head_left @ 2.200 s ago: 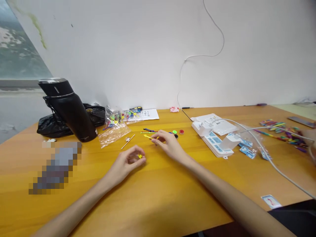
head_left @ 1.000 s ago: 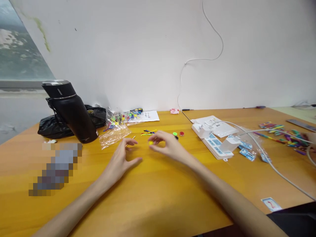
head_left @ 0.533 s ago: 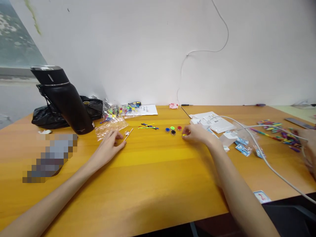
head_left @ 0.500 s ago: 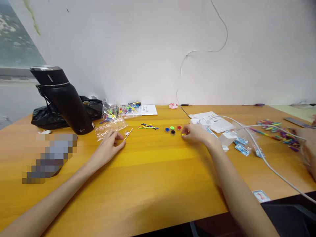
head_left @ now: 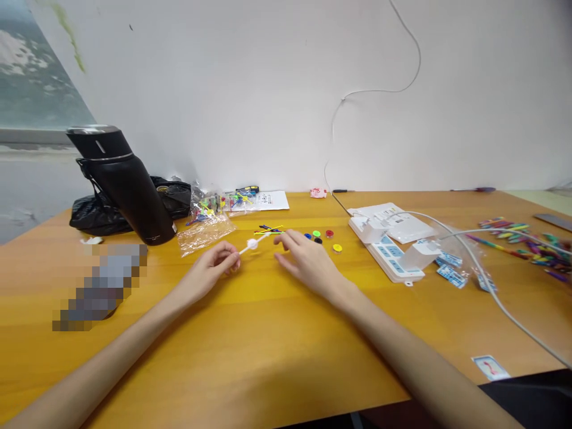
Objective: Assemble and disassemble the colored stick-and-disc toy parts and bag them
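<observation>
My left hand [head_left: 218,267] pinches the near end of a thin white plastic stick [head_left: 245,249] with a rounded white piece [head_left: 252,243] at its middle. My right hand [head_left: 308,262] is just right of the stick's far end, fingers apart; whether a fingertip touches the stick I cannot tell. Behind that hand lie small coloured discs: a yellow disc [head_left: 337,248], a red disc [head_left: 329,233], a green disc [head_left: 316,233], a black disc [head_left: 318,241] and a partly hidden blue one. Crossed yellow and blue sticks [head_left: 270,229] lie beyond the white stick.
A black bottle [head_left: 134,190] and a pixelated object [head_left: 105,283] are at the left. Clear plastic wrap [head_left: 205,232] lies behind my left hand. A white power strip [head_left: 393,262] with cables, blue packets [head_left: 451,276] and a heap of coloured pieces [head_left: 531,241] occupy the right.
My right hand has moved left from the yellow disc, which now lies uncovered, to the white stick. My left hand has moved right and raised the stick. The other person's hand at right is gone from view.
</observation>
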Available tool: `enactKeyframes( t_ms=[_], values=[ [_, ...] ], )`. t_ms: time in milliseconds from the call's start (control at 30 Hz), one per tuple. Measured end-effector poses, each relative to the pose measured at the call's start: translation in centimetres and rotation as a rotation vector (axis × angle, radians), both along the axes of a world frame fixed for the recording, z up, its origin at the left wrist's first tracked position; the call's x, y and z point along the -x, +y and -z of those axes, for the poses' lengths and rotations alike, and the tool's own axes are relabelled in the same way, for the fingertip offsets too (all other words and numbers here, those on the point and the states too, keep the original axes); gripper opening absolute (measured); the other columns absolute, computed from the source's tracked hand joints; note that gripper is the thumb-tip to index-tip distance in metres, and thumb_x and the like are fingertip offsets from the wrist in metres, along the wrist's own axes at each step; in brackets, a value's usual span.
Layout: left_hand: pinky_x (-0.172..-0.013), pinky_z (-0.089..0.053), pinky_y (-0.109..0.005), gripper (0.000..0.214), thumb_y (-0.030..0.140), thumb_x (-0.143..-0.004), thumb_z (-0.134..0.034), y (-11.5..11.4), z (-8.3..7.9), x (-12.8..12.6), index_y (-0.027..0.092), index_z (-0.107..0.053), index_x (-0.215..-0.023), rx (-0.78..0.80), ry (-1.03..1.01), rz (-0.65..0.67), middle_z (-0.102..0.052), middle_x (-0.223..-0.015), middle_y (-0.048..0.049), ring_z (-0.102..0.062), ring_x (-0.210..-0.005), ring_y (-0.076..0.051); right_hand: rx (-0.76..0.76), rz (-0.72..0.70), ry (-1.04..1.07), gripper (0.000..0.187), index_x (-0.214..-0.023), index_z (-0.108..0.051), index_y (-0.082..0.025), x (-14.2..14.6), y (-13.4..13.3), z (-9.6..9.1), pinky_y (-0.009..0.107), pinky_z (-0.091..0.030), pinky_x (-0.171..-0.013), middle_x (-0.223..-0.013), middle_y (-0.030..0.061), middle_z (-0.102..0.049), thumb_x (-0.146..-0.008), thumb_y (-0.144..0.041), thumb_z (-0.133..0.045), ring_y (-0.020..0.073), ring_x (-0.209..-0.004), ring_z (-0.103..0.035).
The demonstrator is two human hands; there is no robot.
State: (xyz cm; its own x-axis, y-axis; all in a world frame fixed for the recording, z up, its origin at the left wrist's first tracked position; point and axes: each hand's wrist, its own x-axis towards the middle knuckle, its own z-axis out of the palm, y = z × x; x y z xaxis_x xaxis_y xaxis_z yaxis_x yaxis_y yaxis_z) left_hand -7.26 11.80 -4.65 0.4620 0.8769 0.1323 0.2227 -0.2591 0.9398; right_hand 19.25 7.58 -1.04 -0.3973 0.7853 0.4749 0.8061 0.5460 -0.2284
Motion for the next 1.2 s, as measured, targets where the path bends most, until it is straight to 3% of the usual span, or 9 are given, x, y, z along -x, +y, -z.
enactKeyframes(
  t_ms=[167, 300, 433, 567, 667, 833, 1033, 1200],
  values=[
    [-0.067, -0.040, -0.026, 0.029, 0.046, -0.095, -0.062, -1.9, -0.8, -1.6, 0.019, -0.059, -0.086, 0.141, -0.089, 0.162, -0.061, -0.075, -0.0003, -0.051, -0.067, -0.013, -0.032, -0.110, -0.038, 0.012, -0.111, -0.060, -0.020, 2.0, -0.5, 1.7, 0.034, -0.048, -0.084, -0.105, 0.0093, -0.064, -0.103, -0.026, -0.053, 0.0232, -0.099, -0.061],
    [-0.070, -0.044, -0.027, 0.031, 0.048, -0.099, -0.055, -2.7, -1.0, -2.0, 0.019, -0.058, -0.090, 0.185, -0.227, 0.140, -0.059, -0.080, -0.0011, -0.053, -0.072, -0.013, 0.033, -0.121, 0.104, 0.013, -0.105, -0.061, -0.021, 2.2, -0.9, 1.7, 0.031, -0.047, -0.084, -0.107, 0.0084, -0.063, -0.102, -0.032, -0.057, 0.0210, -0.099, -0.061],
    [-0.084, -0.047, -0.028, 0.024, 0.041, -0.093, -0.068, -3.2, -1.0, -2.1, 0.025, -0.057, -0.107, 0.106, -0.250, 0.042, -0.058, -0.102, -0.0007, -0.057, -0.088, -0.014, 0.252, -0.187, 0.428, 0.020, -0.103, -0.061, -0.021, 2.8, -1.1, 1.8, 0.029, -0.049, -0.080, -0.099, 0.0050, -0.066, -0.100, -0.041, -0.060, 0.0173, -0.089, -0.062],
    [-0.095, -0.046, -0.033, 0.030, 0.036, -0.091, -0.072, -3.6, -0.9, -2.4, 0.027, -0.053, -0.113, 0.169, -0.232, 0.180, -0.060, -0.111, -0.0009, -0.060, -0.100, -0.016, 0.493, -0.336, 0.680, 0.023, -0.107, -0.058, -0.020, 3.5, -1.3, 2.2, 0.027, -0.051, -0.076, -0.094, 0.0023, -0.069, -0.098, -0.041, -0.063, 0.0146, -0.081, -0.064],
    [-0.095, -0.046, -0.035, 0.023, 0.035, -0.094, -0.068, -3.7, -0.9, -2.6, 0.024, -0.053, -0.108, 0.257, -0.295, 0.243, -0.062, -0.102, -0.0013, -0.061, -0.099, -0.018, 0.536, -0.377, 0.750, 0.023, -0.108, -0.056, -0.020, 3.7, -1.6, 2.1, 0.027, -0.052, -0.077, -0.088, 0.0006, -0.069, -0.097, -0.039, -0.064, 0.0146, -0.080, -0.066],
    [-0.093, -0.046, -0.031, 0.019, 0.036, -0.093, -0.069, -3.2, -0.8, -2.5, 0.022, -0.060, -0.103, 0.252, -0.344, 0.152, -0.060, -0.104, -0.0008, -0.059, -0.097, -0.016, 0.509, -0.401, 0.731, 0.018, -0.115, -0.055, -0.020, 4.0, -2.0, 1.6, 0.030, -0.054, -0.085, -0.095, 0.0027, -0.072, -0.100, -0.030, -0.060, 0.0159, -0.089, -0.070],
    [-0.091, -0.046, -0.029, 0.020, 0.039, -0.096, -0.067, -2.7, -0.3, -2.2, 0.021, -0.065, -0.105, 0.273, -0.319, 0.117, -0.065, -0.097, -0.0011, -0.060, -0.089, -0.014, 0.279, -0.309, 0.492, 0.039, -0.140, -0.046, -0.024, 3.8, -2.1, 1.7, 0.032, -0.054, -0.090, -0.106, 0.0042, -0.072, -0.102, -0.018, -0.053, 0.0161, -0.095, -0.068],
    [-0.100, -0.046, -0.032, 0.022, 0.040, -0.093, -0.070, -2.9, -0.3, -2.1, 0.021, -0.067, -0.104, 0.392, -0.337, 0.107, -0.069, -0.104, -0.0032, -0.063, -0.101, -0.017, 0.094, -0.244, 0.189, 0.026, -0.127, -0.061, -0.020, 3.2, -1.9, 1.6, 0.034, -0.053, -0.090, -0.107, 0.0086, -0.069, -0.105, -0.022, -0.049, 0.0204, -0.099, -0.066]
  ],
)
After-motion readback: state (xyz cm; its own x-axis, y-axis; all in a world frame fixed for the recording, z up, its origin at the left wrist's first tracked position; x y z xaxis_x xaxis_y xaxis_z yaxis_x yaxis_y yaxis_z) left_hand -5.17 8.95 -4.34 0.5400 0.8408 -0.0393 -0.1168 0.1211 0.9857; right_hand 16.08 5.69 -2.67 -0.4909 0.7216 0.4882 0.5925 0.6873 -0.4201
